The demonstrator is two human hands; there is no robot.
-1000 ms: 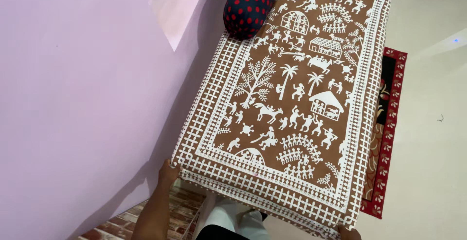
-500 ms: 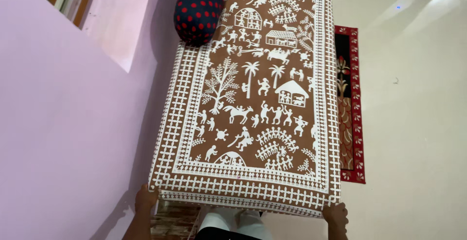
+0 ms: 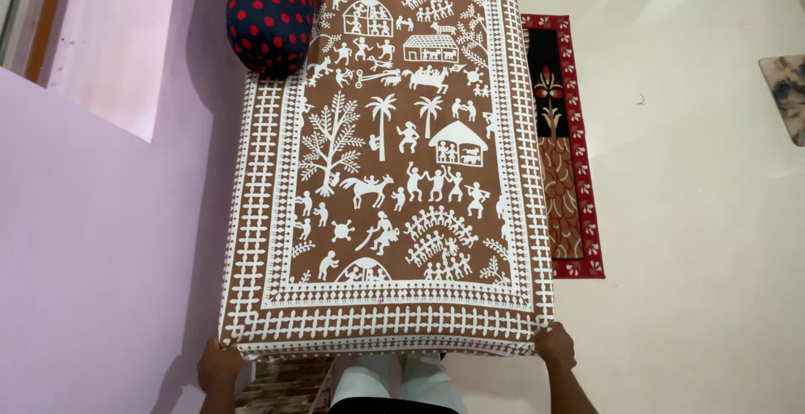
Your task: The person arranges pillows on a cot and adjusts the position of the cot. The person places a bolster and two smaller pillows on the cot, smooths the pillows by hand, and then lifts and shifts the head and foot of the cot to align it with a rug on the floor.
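Hands grip the near corners of a brown bedsheet [image 3: 394,171] with white figures: left hand [image 3: 218,364] near-left, right hand [image 3: 555,347] near-right, both clamped on cloth.

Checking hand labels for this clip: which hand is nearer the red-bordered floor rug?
Right. The right hand grips the brown sheet's near corner on the rug's side; the left hand holds the opposite corner, by the lilac wall.
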